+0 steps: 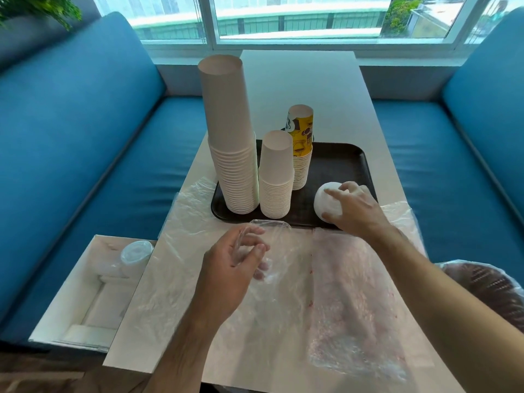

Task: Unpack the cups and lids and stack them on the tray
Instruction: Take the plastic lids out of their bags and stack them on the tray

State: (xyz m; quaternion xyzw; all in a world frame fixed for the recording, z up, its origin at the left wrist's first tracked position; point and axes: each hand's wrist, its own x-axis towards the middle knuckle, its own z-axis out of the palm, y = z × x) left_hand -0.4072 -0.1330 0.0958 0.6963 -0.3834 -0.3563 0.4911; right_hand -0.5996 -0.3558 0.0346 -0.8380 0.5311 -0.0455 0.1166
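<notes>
A white desk stands between two blue sofas, under a bright window; a plant, perhaps artificial, hangs top left.

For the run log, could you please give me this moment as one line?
right hand: grips lid stack on tray | left hand: pinches plastic wrap | cup stacks: three, upside down on tray

White table, dark tray, plastic wrap

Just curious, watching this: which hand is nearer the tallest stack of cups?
Left. The left hand holds plastic wrap just in front of the tray, below the tallest stack. The right hand grips lids at the tray's right side, farther off.
</notes>
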